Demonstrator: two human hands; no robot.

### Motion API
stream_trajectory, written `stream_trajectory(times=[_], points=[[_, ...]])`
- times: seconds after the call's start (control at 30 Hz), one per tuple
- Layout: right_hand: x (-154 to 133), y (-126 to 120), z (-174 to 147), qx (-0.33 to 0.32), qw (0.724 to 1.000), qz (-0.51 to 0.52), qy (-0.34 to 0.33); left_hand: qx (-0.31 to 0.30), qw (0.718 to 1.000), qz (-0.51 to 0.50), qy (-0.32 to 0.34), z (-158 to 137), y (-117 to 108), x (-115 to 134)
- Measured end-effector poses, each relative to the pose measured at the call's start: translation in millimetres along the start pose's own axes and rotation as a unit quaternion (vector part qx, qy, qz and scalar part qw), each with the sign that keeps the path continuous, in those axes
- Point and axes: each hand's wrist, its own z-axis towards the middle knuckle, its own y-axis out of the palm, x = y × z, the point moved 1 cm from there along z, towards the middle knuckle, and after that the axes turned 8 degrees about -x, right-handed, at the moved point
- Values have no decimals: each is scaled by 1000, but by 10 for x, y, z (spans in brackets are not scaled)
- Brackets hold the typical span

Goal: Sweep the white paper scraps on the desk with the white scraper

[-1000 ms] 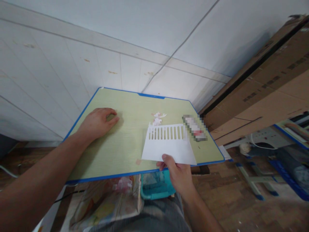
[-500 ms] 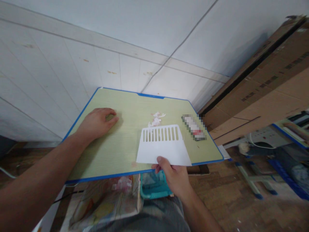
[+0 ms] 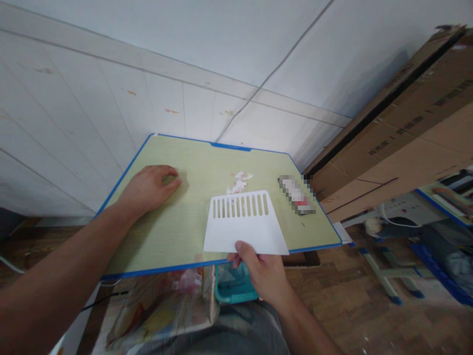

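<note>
My right hand (image 3: 264,273) grips a flat white slotted scoop (image 3: 244,235) by its near edge, thumb on top and fingers underneath. A row of long slots runs along the scoop's far end. Small torn white scraps (image 3: 239,183) lie on the desktop just beyond that end, and bits show through the slots. At the left of the green desktop (image 3: 177,222), my left hand (image 3: 150,187) rests with its fingers loosely curved. A gap shows between thumb and forefinger, and nothing is in it.
A blurred-out oblong item (image 3: 296,194) lies on the desk's right side. Brown cardboard (image 3: 399,133) leans by the wall at the right. Below the front edge are a teal basket (image 3: 236,295) and a bag (image 3: 166,310). A cable (image 3: 281,64) runs down the wall.
My right hand and the scoop have shifted slightly to the left. The scraps and my left hand have stayed where they were.
</note>
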Motion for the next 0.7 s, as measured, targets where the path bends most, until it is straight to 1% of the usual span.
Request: stream_trajectory(times=[0.2,0.3,0.4,0.5,0.6,0.7], points=[[119,19,39,-30,999,17,3,2,1000,-2,6,11,5,-14],[160,29,54,-32,999,12,6,2,1000,0,4,6,-1,-8],[169,52,44,-44,999,16,-9,-1,1000,-5,4,4,-3,-2],[138,41,22,-42,999,29,5,0,1000,-6,5,4,3,-8],[80,-97,71,5,1000,22,2,4,1000,-4,2,1,6,-18],[66,-391,250,118,992,5,-32,5,1000,-8,4,-3,2,-17]])
